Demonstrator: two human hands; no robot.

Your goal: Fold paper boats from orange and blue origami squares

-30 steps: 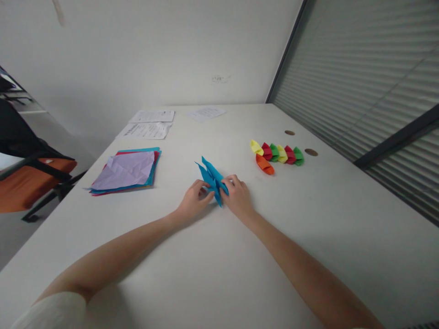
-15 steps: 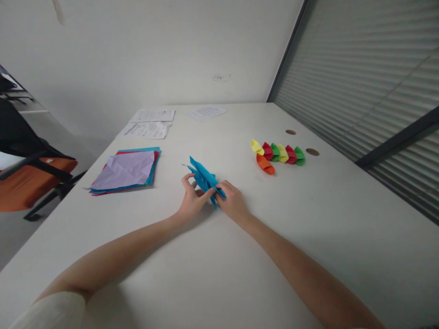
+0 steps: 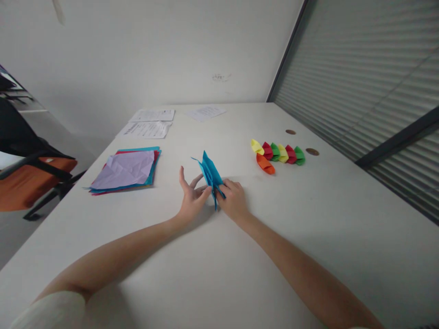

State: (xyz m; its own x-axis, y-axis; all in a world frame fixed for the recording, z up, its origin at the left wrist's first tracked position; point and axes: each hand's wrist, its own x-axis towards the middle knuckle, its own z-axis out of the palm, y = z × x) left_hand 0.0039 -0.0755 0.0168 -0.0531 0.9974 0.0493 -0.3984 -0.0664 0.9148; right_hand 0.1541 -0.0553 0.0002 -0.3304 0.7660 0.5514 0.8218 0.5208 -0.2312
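A folded sheet of blue paper (image 3: 211, 172) stands nearly upright over the table in front of me, its layers fanned apart at the top left. My right hand (image 3: 233, 199) pinches its lower right part, with some fingertips hidden in the folds. On the other side, my left hand (image 3: 193, 195) has its thumb and some fingers against the lower left of the paper, while its index finger points up, away from it. Farther right lie folded paper pieces in a row, among them a yellow piece (image 3: 257, 146), a green piece (image 3: 299, 156) and an orange piece (image 3: 265, 164).
A stack of coloured paper with a creased purple sheet (image 3: 127, 169) on top lies at the left. Printed sheets (image 3: 146, 130) are near the wall. Two round holes (image 3: 312, 151) sit by the right table edge. An orange-seated chair (image 3: 34, 178) stands left of the table.
The blue paper has turned more upright and its top has shifted right. My left fingers have spread, with the index finger lifted off the paper. My right hand has barely moved.
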